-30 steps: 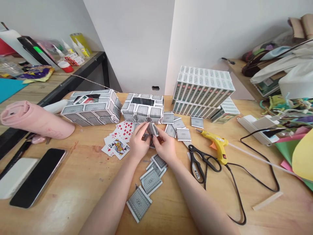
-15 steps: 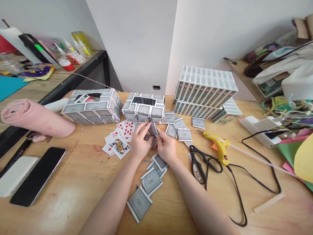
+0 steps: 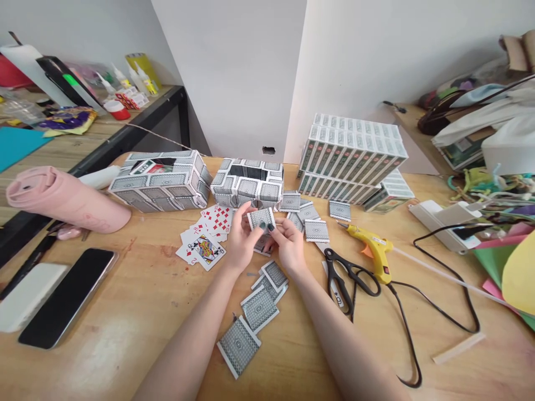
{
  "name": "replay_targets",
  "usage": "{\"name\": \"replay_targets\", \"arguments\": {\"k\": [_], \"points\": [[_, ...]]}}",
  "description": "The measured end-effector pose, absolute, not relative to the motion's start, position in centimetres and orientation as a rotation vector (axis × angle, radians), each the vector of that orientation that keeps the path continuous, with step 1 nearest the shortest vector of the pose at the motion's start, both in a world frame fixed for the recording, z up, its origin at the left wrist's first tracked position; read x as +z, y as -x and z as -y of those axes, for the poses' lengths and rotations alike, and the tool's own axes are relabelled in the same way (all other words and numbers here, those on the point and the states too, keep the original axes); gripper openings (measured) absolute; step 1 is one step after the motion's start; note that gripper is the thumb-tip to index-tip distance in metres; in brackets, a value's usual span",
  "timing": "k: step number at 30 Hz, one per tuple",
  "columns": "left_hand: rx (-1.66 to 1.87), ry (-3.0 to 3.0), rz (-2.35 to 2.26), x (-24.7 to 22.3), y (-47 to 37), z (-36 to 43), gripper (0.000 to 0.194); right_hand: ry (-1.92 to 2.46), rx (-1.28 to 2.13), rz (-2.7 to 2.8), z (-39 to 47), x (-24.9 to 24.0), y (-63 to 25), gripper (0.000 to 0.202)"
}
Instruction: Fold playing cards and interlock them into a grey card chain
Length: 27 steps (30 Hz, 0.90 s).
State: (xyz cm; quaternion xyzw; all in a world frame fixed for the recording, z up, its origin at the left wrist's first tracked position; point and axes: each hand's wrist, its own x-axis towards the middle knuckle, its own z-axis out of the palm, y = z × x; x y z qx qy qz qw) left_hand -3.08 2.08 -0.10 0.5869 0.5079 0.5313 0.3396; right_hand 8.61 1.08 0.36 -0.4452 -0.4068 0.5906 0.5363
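Observation:
Between my two hands a folded playing card (image 3: 259, 217) shows its grey patterned back. My left hand (image 3: 241, 239) grips its left side, thumb on the face toward me. My right hand (image 3: 290, 245) pinches its right side with the thumb near the lower edge. Part of another grey-backed card shows just below it. Nearer me, several folded cards (image 3: 259, 307) lie in a line, backs up. Left of my hands are face-up cards (image 3: 205, 250), a queen of clubs on top. Behind stands a card-covered box (image 3: 247, 186) with a dark opening.
A second card-covered box (image 3: 161, 186) stands left, beside a pink tumbler (image 3: 69, 200). Black scissors (image 3: 351, 278) and a yellow glue gun (image 3: 378, 250) with its cord lie right. Stacked card packs (image 3: 349, 159) rise behind; a phone (image 3: 69, 298) rests at left.
The card in my hands has turned from edge-on to showing its patterned back toward me. My thumbs now press on its front, and my right hand has shifted slightly right.

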Motion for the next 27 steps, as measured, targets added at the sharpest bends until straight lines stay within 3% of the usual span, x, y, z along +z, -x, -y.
{"name": "replay_targets", "arguments": {"k": [3, 8, 16, 21, 27], "points": [[1.333, -1.371, -1.487, -0.3, 3.1, -2.3, 0.022, 1.107, 1.426, 1.063, -0.8, 0.3, -8.4, 0.021], [1.161, -1.559, -1.559, -0.5, 3.2, -1.9, 0.020, 1.235, 1.270, 1.298, -0.5, -0.4, -8.4, 0.017], [1.243, -1.323, -1.438, -0.6, 2.8, -2.0, 0.028, 1.264, 1.177, 1.345, -0.5, -0.6, -8.3, 0.019], [1.160, -1.561, -1.621, -0.4, 2.6, -1.5, 0.036, 1.464, 0.766, 1.451, -0.5, -0.5, -8.5, 0.035], [1.128, -1.723, -1.817, 0.0, 2.2, -1.1, 0.036, 1.527, 0.466, 1.615, -0.2, -0.8, -8.5, 0.032]]}}
